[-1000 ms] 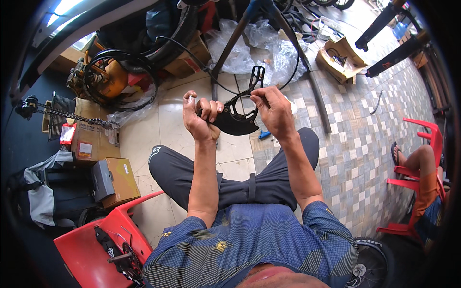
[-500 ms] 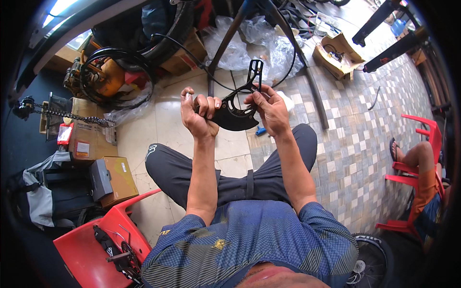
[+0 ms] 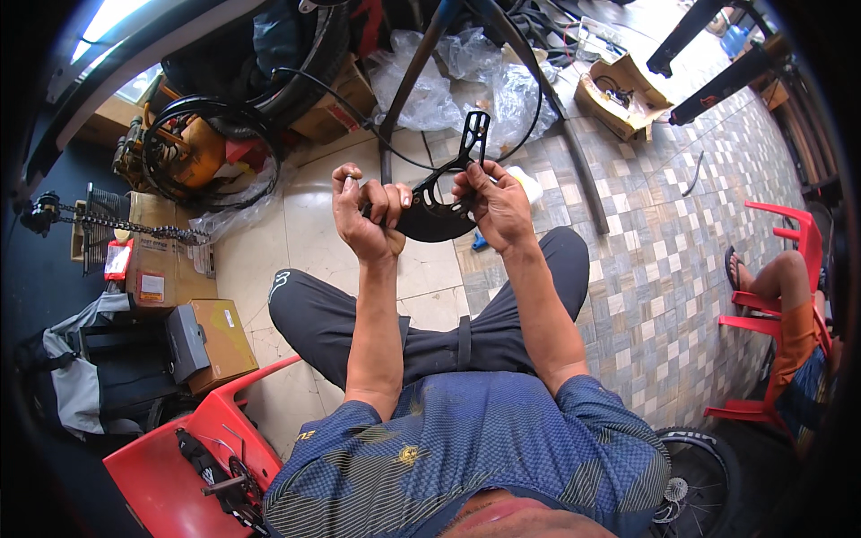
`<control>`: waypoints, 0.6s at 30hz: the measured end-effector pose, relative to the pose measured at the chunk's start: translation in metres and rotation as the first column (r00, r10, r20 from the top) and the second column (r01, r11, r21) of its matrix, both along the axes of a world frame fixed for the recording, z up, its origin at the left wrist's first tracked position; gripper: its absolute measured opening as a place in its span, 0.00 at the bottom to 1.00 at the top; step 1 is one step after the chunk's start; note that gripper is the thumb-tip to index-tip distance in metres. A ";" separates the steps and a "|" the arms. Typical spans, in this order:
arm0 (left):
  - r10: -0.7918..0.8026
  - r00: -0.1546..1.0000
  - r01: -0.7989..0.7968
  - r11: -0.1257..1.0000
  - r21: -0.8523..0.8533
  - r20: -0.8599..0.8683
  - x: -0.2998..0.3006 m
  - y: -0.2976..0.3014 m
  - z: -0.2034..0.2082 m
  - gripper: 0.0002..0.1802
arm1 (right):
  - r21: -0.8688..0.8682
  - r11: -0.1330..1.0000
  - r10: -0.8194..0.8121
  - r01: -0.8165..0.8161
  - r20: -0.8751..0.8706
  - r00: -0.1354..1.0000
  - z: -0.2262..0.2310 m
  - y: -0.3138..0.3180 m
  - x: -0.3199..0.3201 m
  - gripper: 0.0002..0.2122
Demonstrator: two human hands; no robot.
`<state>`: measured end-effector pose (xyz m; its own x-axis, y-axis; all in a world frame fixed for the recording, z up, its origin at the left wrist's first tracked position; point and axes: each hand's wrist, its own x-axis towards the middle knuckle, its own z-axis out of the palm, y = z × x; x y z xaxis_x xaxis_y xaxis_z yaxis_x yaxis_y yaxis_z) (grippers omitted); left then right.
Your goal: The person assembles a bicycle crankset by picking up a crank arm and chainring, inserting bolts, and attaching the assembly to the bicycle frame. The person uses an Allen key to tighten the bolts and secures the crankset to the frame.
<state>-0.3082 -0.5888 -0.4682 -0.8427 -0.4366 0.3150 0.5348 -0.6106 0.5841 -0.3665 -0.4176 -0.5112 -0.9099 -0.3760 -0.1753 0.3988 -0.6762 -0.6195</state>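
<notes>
Raised over my lap is a black bicycle chain guide (image 3: pixel 435 226), with a curved, slotted lower plate and a narrow slotted arm pointing away from me. My left hand (image 3: pixel 372 213) has its fingers curled around the plate's left end; a small pale glint shows by its raised finger, too small to name. Thumb and fingers of my right hand (image 3: pixel 500 208) pinch the guide on its right side, where the upper arm meets the plate. The right fingertips partly cover that joint.
Beyond my hands stand the dark legs of a stand (image 3: pixel 583 175), with clear plastic bags (image 3: pixel 417 81) behind. An open cardboard box (image 3: pixel 625 99) lies far right. A red chair (image 3: pixel 166 475) holding a crankset (image 3: pixel 235 480) is near left. Another person's leg (image 3: pixel 778 273) shows at right.
The chain guide has tilted a little, so less of its lower plate faces me. My right fingers have shifted slightly on it, and both hands keep their hold.
</notes>
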 end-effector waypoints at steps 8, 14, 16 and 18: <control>-0.124 0.992 0.124 0.987 -0.100 0.008 0.007 0.004 -0.012 0.07 | -0.037 0.995 -0.099 0.096 -0.084 0.992 -0.007 -0.001 0.004 0.07; -0.089 0.960 0.176 0.930 -0.324 0.267 0.017 -0.021 -0.006 0.06 | 0.250 0.959 -0.012 0.136 -0.441 0.897 0.005 0.024 0.012 0.10; -0.012 0.952 0.169 0.855 -0.491 0.306 0.017 -0.015 0.001 0.07 | 0.336 0.926 0.069 0.172 -0.600 0.797 0.016 0.036 0.020 0.09; -0.015 0.962 0.170 0.816 -0.552 0.274 0.019 -0.004 0.010 0.07 | 0.449 0.842 0.219 0.298 -0.790 0.573 0.034 0.044 0.026 0.09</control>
